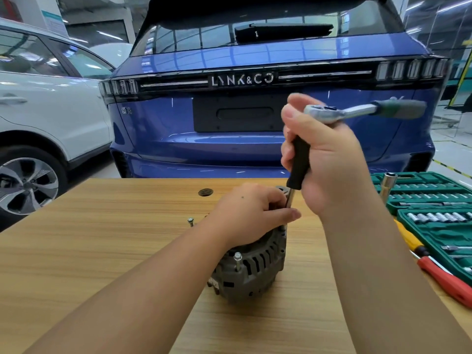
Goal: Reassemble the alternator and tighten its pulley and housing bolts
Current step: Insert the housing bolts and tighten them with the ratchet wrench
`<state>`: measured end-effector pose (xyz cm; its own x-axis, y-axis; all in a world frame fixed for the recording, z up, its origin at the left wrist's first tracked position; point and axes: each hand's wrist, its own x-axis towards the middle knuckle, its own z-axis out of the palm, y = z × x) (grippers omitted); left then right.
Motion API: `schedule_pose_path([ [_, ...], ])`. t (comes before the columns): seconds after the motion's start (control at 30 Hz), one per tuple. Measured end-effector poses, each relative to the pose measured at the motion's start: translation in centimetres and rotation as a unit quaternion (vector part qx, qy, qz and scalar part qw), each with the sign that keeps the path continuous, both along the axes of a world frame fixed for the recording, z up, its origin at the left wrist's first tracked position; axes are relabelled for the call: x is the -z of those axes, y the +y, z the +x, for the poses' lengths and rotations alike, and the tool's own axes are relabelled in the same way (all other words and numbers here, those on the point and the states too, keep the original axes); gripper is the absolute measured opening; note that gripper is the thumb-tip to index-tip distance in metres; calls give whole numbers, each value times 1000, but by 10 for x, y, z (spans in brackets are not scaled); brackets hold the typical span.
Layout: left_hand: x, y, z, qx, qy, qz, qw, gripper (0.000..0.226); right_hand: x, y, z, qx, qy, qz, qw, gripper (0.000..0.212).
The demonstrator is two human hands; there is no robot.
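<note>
Grey ribbed cast-metal alternator (251, 267) stood near the middle of the pale wood-grain tabletop (89, 264), pulley end up. Judged heavy, rigid and steady on its base, with slotted housing edges giving good purchase; best steadied from above, clear of the bolts. Left hand (251, 213) lay over its top, fingers curled down round the upper part, thumb stretched toward the tool shaft. One silver flanged housing bolt (237, 260) stood proud at the near rim, seemingly not yet driven home.

Right hand (329, 159) was closed round the black-sleeved steel extension bar (297, 169), held almost upright, its lower end reaching the housing rim just beside the left thumb; seating on a bolt head hidden, cannot tell. On top, a chrome ratchet wrench with green grip (357, 112) stuck out to the right, blurred.

At the right edge lay a red-handled screwdriver (449, 279), a yellow-handled one partly hidden by the forearm, and two open green plastic socket cases (434, 215), near enough to catch a low handle swing. Further back on the table, a small loose bolt (190, 222) standing upright and a round dark grommet hole (205, 192).

Beyond, a blue SUV tailgate (255, 139) and a white car (51, 111).
</note>
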<state>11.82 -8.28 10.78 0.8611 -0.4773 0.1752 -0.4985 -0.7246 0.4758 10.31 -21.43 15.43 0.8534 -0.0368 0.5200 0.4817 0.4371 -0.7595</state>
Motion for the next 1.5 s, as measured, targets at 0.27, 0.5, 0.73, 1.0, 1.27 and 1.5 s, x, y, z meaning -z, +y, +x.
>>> schedule_pose_path([
  [0.27,1,3,-5,-9,4,-51,999,40,10,22,2,81,-165,-95,978,43],
  [0.5,2,4,-1,-5,11,-66,998,28,0,9,4,-128,-30,-15,991,47],
  [0.73,6,5,4,-19,24,-53,998,16,4,18,2,-102,-41,-19,994,31],
  [1.0,-2,0,-3,5,4,4,1000,28,1,6,1,109,2,11,994,22],
  [1.27,4,5,0,-1,22,-77,997,20,11,25,5,79,-195,-62,976,46],
  [1.5,5,5,1,-16,34,-75,997,25,14,17,11,5,-144,-24,989,46],
])
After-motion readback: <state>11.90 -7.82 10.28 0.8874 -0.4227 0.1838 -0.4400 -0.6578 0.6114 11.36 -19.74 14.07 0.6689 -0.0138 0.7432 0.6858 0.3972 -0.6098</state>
